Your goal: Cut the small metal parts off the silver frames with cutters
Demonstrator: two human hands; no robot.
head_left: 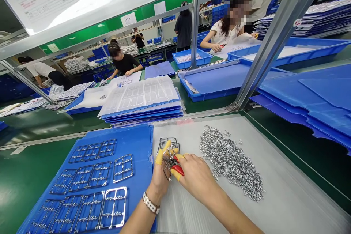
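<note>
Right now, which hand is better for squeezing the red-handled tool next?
Probably the right hand: it's wrapped around the red-handled tool. The left hand seems busy holding thin metalwork by the tool's tip.

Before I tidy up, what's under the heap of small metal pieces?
The heap lies on a greyish sheet, visible all around it; whatever is directly beneath the pieces is covered.

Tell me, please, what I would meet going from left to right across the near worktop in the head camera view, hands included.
Rectangular frames on the blue sheet → left hand → right hand → pile of small silvery pieces.
</note>
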